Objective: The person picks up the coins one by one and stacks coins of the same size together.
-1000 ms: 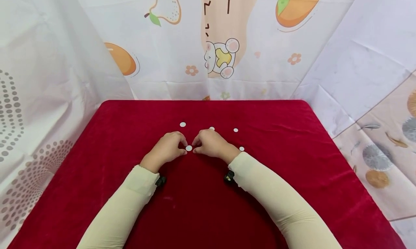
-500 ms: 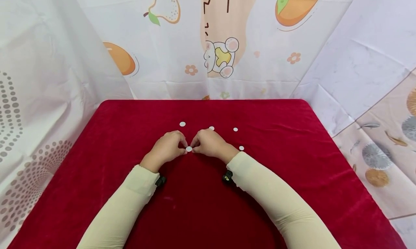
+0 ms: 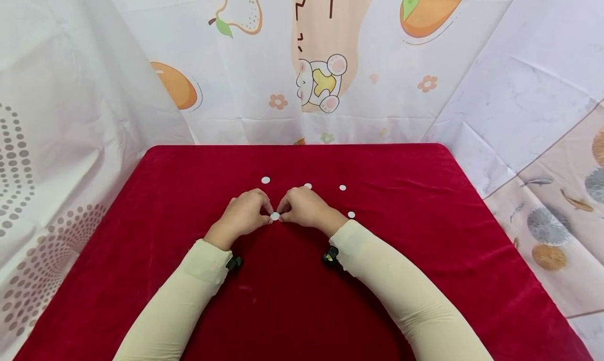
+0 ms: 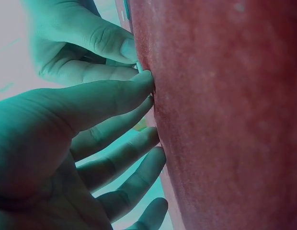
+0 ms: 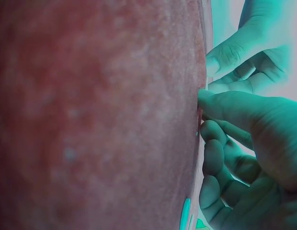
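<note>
A small flat white disc lies near the middle of the red cloth, between both hands. My left hand pinches its left edge with thumb and forefinger. From the other side my right hand pinches the right edge the same way. In the left wrist view, the thumb and fingers of the left hand rest against the cloth, and the disc shows only as a thin pale sliver. The right wrist view has the right hand low at the cloth, its fingertips hiding the disc.
More white discs lie about: one behind the left hand, one partly hidden behind the right hand, one farther right and one by the right wrist. Printed curtains surround the red-covered table.
My right hand has moved slightly left, so its fingertips now meet the disc's right edge; a second ago a small gap was there. The left hand has stayed in place.
</note>
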Demonstrator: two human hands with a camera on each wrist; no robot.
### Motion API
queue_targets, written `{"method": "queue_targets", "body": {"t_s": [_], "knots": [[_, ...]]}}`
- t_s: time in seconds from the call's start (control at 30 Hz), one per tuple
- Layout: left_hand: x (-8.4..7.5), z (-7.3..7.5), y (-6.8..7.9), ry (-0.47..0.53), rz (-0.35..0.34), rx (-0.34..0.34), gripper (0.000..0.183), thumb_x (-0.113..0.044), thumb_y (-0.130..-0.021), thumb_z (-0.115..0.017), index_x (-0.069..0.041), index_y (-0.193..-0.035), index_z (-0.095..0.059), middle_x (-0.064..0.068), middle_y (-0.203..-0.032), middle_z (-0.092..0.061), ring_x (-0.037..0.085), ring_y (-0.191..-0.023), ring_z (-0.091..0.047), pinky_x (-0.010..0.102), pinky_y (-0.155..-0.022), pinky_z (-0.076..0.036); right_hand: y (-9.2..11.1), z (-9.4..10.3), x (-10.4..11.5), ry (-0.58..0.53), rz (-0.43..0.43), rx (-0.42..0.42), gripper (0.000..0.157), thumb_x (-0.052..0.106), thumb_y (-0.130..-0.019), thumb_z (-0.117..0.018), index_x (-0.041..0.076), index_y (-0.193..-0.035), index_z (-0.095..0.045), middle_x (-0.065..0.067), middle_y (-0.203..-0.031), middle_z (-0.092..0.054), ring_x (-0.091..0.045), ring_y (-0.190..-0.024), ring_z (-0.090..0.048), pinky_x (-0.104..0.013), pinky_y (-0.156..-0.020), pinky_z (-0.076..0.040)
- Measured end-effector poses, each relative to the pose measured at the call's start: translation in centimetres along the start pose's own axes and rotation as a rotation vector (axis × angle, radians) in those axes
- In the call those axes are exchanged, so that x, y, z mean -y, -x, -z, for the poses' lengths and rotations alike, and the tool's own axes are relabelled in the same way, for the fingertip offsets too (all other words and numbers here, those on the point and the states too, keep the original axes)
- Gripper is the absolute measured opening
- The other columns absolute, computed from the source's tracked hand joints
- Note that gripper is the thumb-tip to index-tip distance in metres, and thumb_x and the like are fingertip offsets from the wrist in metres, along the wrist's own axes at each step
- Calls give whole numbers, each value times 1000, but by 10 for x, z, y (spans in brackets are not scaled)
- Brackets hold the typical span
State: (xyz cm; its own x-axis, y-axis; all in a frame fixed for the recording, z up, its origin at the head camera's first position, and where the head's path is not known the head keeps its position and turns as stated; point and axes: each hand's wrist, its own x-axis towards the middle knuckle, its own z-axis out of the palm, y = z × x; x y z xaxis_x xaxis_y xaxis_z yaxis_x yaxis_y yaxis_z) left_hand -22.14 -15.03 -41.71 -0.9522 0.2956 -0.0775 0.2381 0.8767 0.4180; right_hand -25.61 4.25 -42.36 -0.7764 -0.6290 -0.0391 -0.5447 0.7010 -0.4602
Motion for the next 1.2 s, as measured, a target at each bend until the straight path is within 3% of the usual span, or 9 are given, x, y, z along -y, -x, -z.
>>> {"method": "queue_targets", "body": {"t_s": [0.37, 0.57, 0.9, 1.2], "knots": [[-3, 4, 1, 57, -17, 29, 7, -19, -87, -84, -17, -91, -79, 3, -116, -68, 22, -104, -63, 54, -95, -48, 4, 7, -2, -73, 18, 26, 13, 18, -90, -81, 17, -103, -84, 9, -88, -78, -4, -76, -67, -20, -74, -55], [-6, 6, 2, 99, -40, 51, 6, -18, -88, -84, -18, -92, -79, 1, -110, -69, 20, -98, -63, 46, -90, -52, 9, 10, -4, -121, 2, 26, 12, 17, -89, -81, 17, -100, -83, 11, -84, -76, -5, -74, -66, -21, -71, -55], [-14, 5, 4, 96, -95, 43, 6, -18, -88, -83, -19, -91, -78, 1, -113, -69, 20, -102, -64, 42, -90, -54, 22, 15, -8, -152, -14, 25, 9, 19, -88, -81, 19, -97, -82, 12, -83, -74, -6, -77, -65, -23, -72, -54], [-30, 9, 10, 87, -135, 22, 6, -19, -88, -84, -19, -89, -78, -1, -116, -69, 21, -108, -64, 41, -94, -54, 40, 22, -13, -248, 4, -15, 9, 17, -85, -84, 19, -94, -82, 12, -80, -74, -6, -75, -66, -24, -70, -55]]}}
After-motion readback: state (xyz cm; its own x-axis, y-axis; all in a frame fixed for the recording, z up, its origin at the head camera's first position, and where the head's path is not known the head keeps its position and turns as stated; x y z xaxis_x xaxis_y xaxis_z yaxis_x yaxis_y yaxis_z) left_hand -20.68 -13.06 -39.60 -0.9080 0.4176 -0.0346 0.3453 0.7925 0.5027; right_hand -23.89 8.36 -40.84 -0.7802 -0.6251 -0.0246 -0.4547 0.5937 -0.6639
